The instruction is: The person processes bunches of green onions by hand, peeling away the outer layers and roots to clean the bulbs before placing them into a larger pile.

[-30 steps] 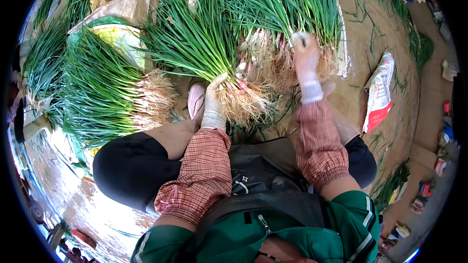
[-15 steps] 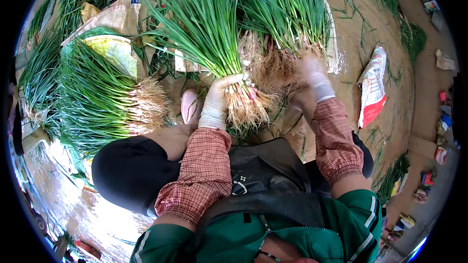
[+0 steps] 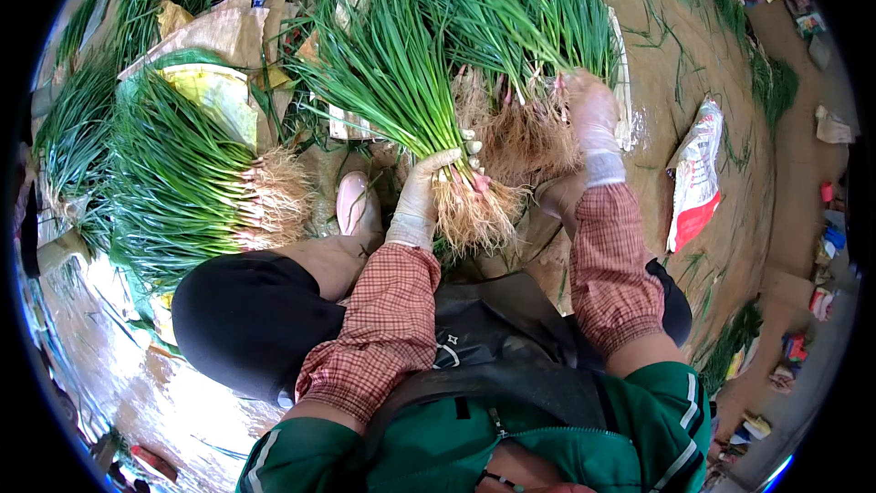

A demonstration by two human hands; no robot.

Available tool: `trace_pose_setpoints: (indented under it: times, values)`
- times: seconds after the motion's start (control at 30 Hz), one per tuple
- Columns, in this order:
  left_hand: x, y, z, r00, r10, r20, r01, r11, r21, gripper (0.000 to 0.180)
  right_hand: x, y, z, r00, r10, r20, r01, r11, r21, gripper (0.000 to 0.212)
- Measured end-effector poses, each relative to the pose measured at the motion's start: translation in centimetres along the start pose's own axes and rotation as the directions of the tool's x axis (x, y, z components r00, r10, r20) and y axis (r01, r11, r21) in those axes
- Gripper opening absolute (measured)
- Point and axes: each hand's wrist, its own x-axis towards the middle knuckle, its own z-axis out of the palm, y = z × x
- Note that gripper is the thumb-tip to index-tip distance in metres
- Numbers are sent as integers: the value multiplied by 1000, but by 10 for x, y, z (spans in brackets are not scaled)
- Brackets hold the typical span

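My left hand [image 3: 420, 194], in a pale glove, is wrapped round a bunch of green onions [image 3: 404, 91] just above the roots. Their long leaves point away from me and the tangled roots [image 3: 473, 210] hang toward me. My right hand [image 3: 593, 114], also gloved, is at the right side of a bigger pile of green onions [image 3: 522, 14]. Its fingers are closed round a few stems near the root end, though the fingertips are partly hidden. Brown roots [image 3: 529, 135] of that pile lie between my two hands.
At the left lies another heap of green onions [image 3: 173, 183], roots facing right, beside a yellow-green sheet [image 3: 219, 96]. My pink shoe [image 3: 354, 204] is near my left wrist. A white and red sack [image 3: 695, 173] lies on the wet floor [image 3: 657, 210] at the right.
The bunch in my left hand has shifted slightly right and down. My right hand, blurred before, has moved slightly and now closes on stems at the pile's right side.
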Motion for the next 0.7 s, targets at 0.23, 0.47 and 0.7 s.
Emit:
trace_pose_setpoints:
  times: [0.23,0.47,0.7]
  values:
    - [6,4,-4,998,-61,23,59,994,92,34,13,18,-1,977,-52,-206,104,962,253,26]
    - [13,7,4,979,-130,157,113,987,111,42,23,5,18,998,64,-1,-64,993,-101,27]
    - [28,-1,2,972,7,236,-5,1000,-8,42,-19,28,-34,974,-218,67,-85,-74,994,19]
